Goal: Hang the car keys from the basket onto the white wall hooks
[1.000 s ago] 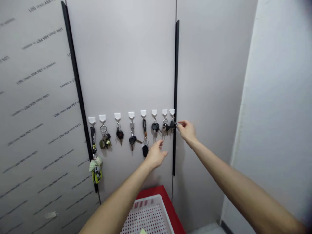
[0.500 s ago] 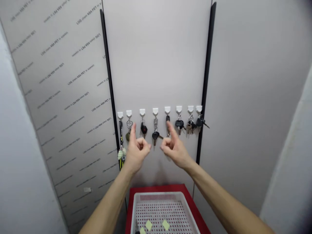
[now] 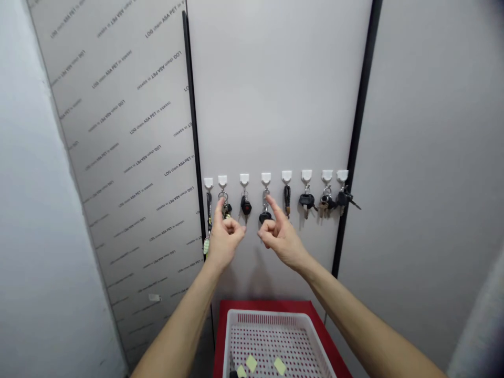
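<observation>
My left hand (image 3: 223, 241) is raised with its index finger stretched upward and the other fingers curled in against the thumb. Nothing is in it. The fingertip overlaps a key ring (image 3: 223, 195) in view; whether they touch I cannot tell. My right hand (image 3: 284, 242) makes a mirrored shape, also holding nothing, its index finger pointing up and left. That finger partly covers a black-headed key (image 3: 265, 216) hanging on a clip. Beside it hangs a black braided key strap (image 3: 287, 197). Between the hands is a black key fob (image 3: 246, 206) with a red mark.
Several white hooks (image 3: 266, 177) run across the grey panel (image 3: 279, 94). Further right hang more key bunches (image 3: 306, 200). Below, a white perforated basket (image 3: 271, 318) with yellow-green paper pieces (image 3: 251, 362) stands on a red surface (image 3: 271, 305). Black strips (image 3: 192, 105) flank the panel.
The view has turned, so the hooks, keys and basket appear further right. Both hands keep their shape and nearly the same place in the picture.
</observation>
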Available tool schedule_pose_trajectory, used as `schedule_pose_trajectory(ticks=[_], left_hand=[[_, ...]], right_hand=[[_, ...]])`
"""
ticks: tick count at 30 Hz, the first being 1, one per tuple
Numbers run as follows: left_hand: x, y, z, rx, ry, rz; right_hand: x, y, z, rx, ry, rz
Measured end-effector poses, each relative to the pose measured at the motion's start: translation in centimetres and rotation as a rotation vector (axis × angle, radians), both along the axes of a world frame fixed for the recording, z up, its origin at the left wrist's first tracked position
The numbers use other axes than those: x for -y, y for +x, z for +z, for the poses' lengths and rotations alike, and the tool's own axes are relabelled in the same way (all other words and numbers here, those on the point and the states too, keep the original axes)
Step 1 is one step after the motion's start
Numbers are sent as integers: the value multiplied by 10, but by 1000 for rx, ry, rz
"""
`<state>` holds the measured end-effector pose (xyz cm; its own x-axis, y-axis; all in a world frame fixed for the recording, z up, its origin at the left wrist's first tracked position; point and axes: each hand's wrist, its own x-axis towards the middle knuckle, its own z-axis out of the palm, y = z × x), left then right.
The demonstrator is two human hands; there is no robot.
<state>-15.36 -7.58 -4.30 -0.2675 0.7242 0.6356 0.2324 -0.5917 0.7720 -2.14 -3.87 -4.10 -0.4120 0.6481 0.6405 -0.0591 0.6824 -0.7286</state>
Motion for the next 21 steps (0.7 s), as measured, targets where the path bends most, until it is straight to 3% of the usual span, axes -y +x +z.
schedule_pose_trajectory(ticks=[4,6,9,13,17,21], left_hand=[[-32,-39,-17,76,-36,548],[-46,-49,-22,61,-120,622],[-62,-48,-23,13,-236,524],[-67,-39,-13,110,-188,333],[-52,-44,9,288,-171,95],[-39,-51,44,459,-116,-132]], right_hand=[[-28,-8,-9,50,-15,-340],[-38,-18,-7,65,21,-386],[-45,-39,3,105,171,-486],[-53,-62,13,167,236,-657],[-63,-63,19,213,83,-592],[-65,-57,41,-4,62,-500]])
